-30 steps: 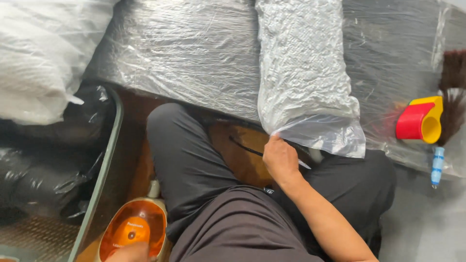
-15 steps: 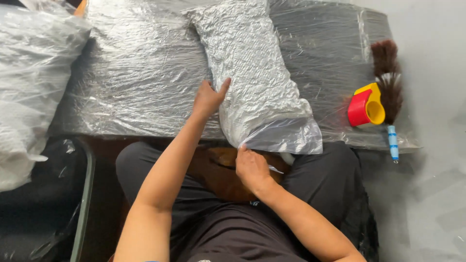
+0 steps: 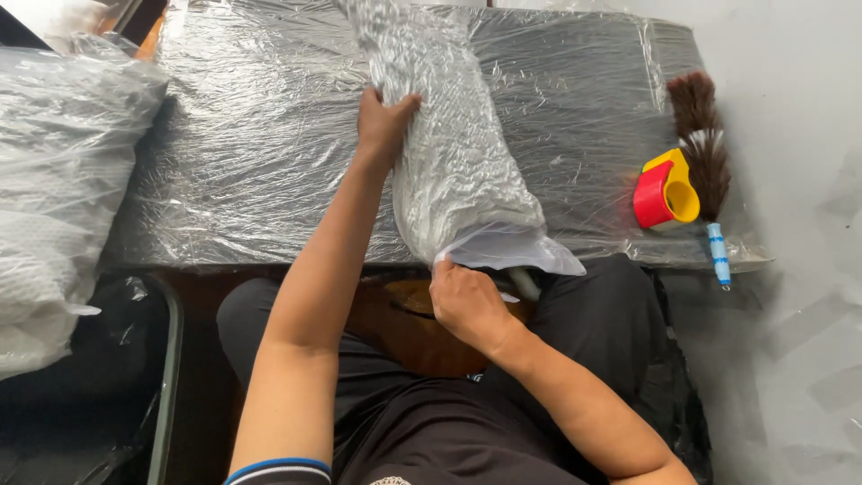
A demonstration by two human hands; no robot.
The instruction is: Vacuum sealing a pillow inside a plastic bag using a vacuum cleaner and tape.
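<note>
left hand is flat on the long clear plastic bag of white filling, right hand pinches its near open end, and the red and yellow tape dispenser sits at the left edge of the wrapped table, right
Not quite. The red and yellow tape dispenser sits near the right edge of the wrapped table, beside the brown feather duster. The head view shows it. The left hand and right hand on the long clear plastic bag are as stated.

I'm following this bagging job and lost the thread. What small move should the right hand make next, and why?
Probably gather and pinch the loose flap shut. The right hand grips the slack open end of the long clear bag of white material where it overhangs the wrapped table, while the left hand presses the bag's side, steadying it.
</note>
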